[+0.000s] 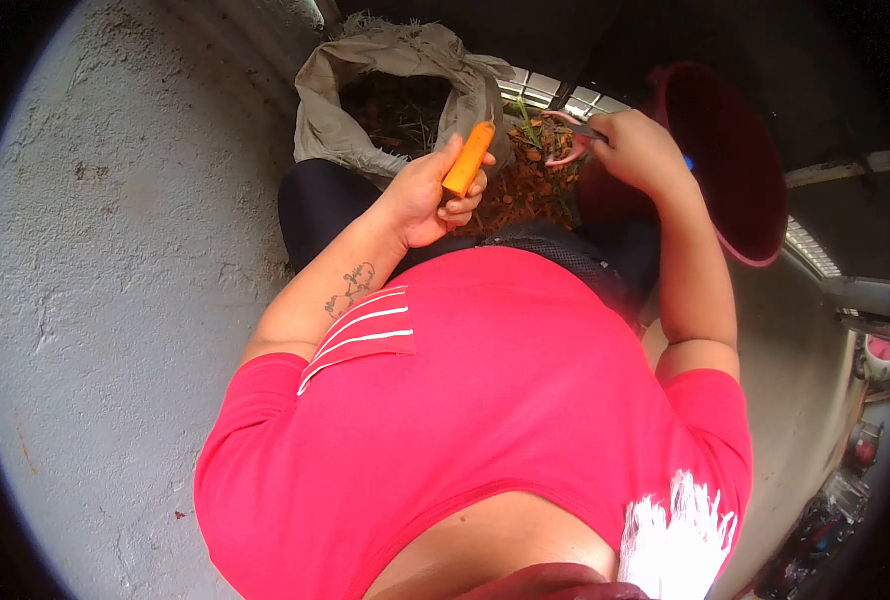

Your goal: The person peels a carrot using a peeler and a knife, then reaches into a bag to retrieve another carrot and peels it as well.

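Observation:
My left hand [433, 198] is closed around an orange carrot [468, 160], holding it tilted, with one blunt end toward me. My right hand [637, 150], to the right and a little higher, grips a pink peeler [563, 152] with a forked head and a dark metal part. The peeler is apart from the carrot; its handle is hidden in my fingers. Beyond my left hand stands an open woven sack [327, 108] with its top edge rolled and frayed. Brownish-orange scraps [530, 190] lie between my legs, below the peeler.
A large dark red tub [730, 150] stands tilted at my right, beside my forearm. Grey rough concrete [115, 300] spreads along the left. A white slatted crate [605, 102] shows behind the scraps. Assorted items [845, 500] sit at the far right edge.

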`<state>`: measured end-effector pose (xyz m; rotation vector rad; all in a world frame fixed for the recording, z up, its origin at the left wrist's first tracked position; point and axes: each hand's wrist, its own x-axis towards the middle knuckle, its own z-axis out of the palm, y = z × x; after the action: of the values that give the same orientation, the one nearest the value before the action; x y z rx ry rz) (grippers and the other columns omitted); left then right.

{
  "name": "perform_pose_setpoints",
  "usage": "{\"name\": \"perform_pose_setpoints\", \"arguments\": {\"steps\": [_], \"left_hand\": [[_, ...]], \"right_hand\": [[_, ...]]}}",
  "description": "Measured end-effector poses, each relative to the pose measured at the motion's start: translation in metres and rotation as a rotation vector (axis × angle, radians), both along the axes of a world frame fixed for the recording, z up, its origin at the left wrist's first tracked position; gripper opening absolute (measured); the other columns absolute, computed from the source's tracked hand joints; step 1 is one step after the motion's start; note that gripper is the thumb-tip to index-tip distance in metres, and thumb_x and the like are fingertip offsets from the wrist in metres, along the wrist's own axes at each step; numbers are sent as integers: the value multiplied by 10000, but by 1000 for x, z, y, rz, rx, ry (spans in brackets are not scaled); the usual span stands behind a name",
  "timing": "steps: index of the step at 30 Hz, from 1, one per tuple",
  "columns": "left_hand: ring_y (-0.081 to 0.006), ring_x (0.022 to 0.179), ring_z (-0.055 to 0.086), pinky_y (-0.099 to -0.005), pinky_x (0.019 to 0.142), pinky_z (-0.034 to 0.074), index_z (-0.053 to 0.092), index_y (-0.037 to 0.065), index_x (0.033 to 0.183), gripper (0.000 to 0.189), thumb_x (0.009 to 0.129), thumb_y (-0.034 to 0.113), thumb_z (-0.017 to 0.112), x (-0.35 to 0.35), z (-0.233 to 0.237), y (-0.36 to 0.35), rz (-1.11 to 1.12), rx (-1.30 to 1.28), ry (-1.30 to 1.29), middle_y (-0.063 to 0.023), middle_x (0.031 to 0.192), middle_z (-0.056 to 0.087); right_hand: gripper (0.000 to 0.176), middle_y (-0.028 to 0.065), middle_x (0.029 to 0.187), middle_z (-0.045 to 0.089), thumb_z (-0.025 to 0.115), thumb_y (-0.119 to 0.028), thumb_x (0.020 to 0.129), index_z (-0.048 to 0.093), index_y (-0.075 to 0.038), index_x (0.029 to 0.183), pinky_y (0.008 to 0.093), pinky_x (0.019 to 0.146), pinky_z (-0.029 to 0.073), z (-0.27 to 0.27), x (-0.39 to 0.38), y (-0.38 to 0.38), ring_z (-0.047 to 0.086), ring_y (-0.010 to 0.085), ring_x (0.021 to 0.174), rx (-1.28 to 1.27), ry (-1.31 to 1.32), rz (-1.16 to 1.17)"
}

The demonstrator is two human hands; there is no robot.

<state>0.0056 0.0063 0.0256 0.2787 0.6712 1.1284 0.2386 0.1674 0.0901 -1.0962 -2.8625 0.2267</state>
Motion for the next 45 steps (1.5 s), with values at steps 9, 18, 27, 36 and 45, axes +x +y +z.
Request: {"name": "perform_pose_setpoints", "arguments": {"steps": [9,18,27,36,45], "left_hand": [[-43,382,313,-171,353,241,592,111,1017,475,1011,541,389,9,-27,5,-51,-126,-97,-13,646,516],[-63,375,294,-197,354,220,537,90,1002,428,1043,457,322,9,-9,-8,-137,-86,-17,-11,583,453],[-67,445,336,-191,407,268,526,101,1091,378,1043,436,360,-8,-17,1,-179,46,-197,-23,682,474],[-49,487,354,-173,417,255,542,128,1224,314,1049,325,372,15,-2,5,-24,-91,289,-18,805,555],[-24,436,269,-170,379,214,534,115,1094,288,1062,322,337,2,-8,3,-74,-213,-32,24,670,417]], "right_hand": [[167,166,773,661,624,-234,809,685,-91,871,492,683,504,7,-33,-48,644,379,763,-127,89,347],[159,148,762,639,644,-198,812,640,-41,834,474,655,478,2,-28,-22,619,379,754,-48,107,361],[146,185,808,661,635,-198,828,705,-81,881,469,685,494,-7,-4,15,638,379,786,18,0,-20],[186,162,783,665,609,-246,814,699,-101,888,494,675,508,1,-33,-37,647,381,768,-128,36,302],[177,141,790,664,615,-232,797,690,-113,905,481,664,513,-3,-38,-44,645,372,757,-75,65,370]]}}
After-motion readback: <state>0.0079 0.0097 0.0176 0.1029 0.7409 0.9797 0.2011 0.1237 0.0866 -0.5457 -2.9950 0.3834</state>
